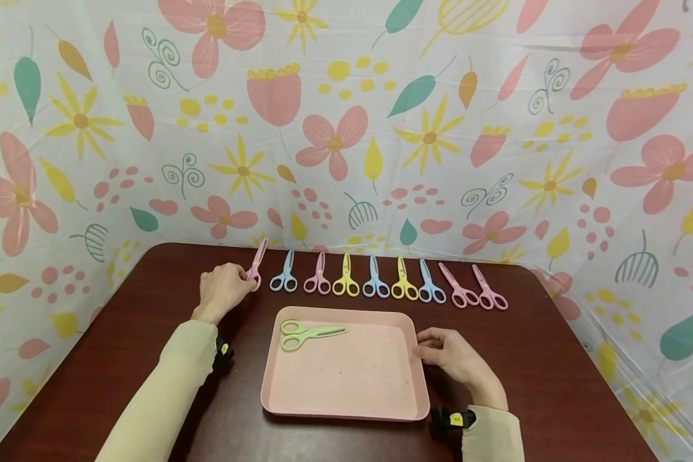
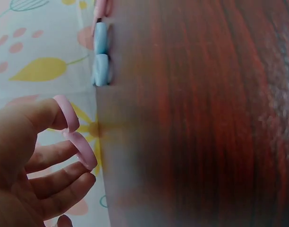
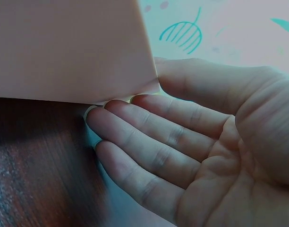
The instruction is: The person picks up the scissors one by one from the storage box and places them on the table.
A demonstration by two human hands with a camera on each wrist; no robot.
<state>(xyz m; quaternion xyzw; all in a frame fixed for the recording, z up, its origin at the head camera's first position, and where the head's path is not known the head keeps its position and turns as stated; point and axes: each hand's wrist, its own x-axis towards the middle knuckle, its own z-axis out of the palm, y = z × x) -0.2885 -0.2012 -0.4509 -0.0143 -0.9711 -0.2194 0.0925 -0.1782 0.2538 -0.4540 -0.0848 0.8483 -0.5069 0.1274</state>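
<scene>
At the left end of a row of scissors, my left hand (image 1: 224, 290) pinches the handle loops of pink scissors (image 1: 258, 260), whose blades point toward the patterned cloth. The pink loops (image 2: 82, 150) are between the thumb and fingers in the left wrist view. My right hand (image 1: 452, 357) holds the right edge of a pink tray (image 1: 346, 414). The right wrist view shows the thumb (image 3: 201, 82) at the tray's edge and the fingertips along its lower side; the thumb's tip is hidden. Green scissors (image 1: 306, 333) lie in the tray's upper left part.
Blue scissors (image 1: 284, 273) lie just right of the left hand. Several more pink, yellow and blue pairs, such as yellow scissors (image 1: 346, 276), continue the row along the back of the dark wooden table (image 1: 543, 359). A floral cloth (image 1: 381, 128) hangs behind and at both sides.
</scene>
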